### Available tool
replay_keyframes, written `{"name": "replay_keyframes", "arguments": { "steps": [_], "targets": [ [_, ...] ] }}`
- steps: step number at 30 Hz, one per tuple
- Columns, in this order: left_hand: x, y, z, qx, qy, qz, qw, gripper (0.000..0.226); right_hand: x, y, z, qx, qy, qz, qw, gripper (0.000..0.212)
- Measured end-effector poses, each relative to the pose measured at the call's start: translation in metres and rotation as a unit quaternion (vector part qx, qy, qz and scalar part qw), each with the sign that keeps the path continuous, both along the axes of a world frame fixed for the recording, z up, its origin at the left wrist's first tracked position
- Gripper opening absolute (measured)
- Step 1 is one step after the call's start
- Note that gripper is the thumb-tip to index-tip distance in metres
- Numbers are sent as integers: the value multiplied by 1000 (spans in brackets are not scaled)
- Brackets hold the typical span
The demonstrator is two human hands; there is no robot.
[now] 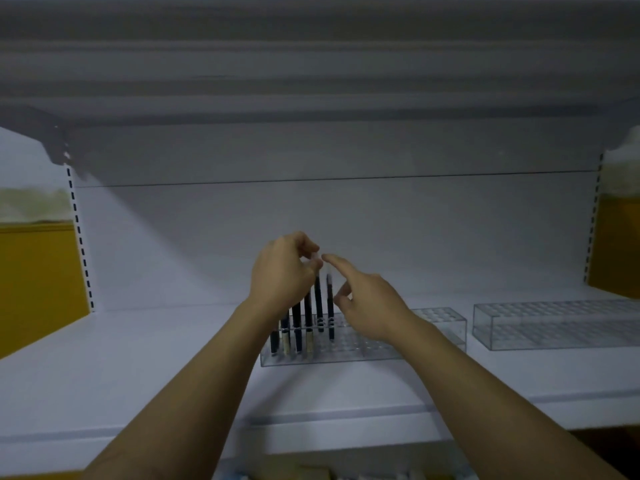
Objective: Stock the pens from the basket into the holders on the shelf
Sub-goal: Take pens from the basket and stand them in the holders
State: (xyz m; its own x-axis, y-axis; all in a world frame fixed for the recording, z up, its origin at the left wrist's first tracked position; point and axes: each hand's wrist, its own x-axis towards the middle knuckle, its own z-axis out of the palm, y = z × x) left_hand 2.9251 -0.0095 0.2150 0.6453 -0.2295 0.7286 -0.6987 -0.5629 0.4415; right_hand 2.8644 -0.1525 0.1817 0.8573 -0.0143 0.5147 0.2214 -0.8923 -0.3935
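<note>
Several pens (318, 303) stood in the holder's (346, 351) left end, midway along the shelf (138, 375). The left hand (280, 275) pinched one pen's top; lowering it straight should seat it in its hole. The right hand (370, 306) held nothing, forefinger stretched toward the rightmost pen's top, well placed to steady it.

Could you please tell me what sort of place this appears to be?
Probably a shop's stationery aisle: a white display shelf, slotted uprights at its sides, and clear multi-hole holders, one with dark pens standing in it.
</note>
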Motion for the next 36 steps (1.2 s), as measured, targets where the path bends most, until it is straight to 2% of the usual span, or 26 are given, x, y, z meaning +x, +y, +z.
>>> {"name": "replay_keyframes", "arguments": {
  "steps": [4, 6, 8, 14, 18, 23, 32, 36],
  "targets": [
    [2, -6, 7, 39, 10, 10, 999, 13, -4, 2, 4, 4, 33, -2, 999, 73],
    [1, -8, 8, 93, 19, 40, 995, 16, -6, 2, 7, 10, 43, -5, 999, 75],
    [0, -7, 5, 143, -9, 80, 986, 22, -8, 4, 8, 16, 52, -10, 998, 78],
    [-18, -1, -5, 193, -88, 109, 971, 39, -14, 5, 2, 47, 57, 1, 997, 87],
    [-39, 10, -12, 163, -130, 91, 974, 48, -26, 3, -4, 46, 52, -15, 997, 91],
    [-72, 16, -43, 125, -175, 64, 975, 41, -63, -5, -15, 19, 2, -43, 999, 76],
    [-149, -14, -113, 113, -172, -24, 978, 35, -164, -23, -72, -40, -36, -122, 991, 65],
    [-186, -29, -158, 135, -154, -57, 977, 32, -210, -36, -122, -29, -25, -163, 986, 60]
  ]
}}
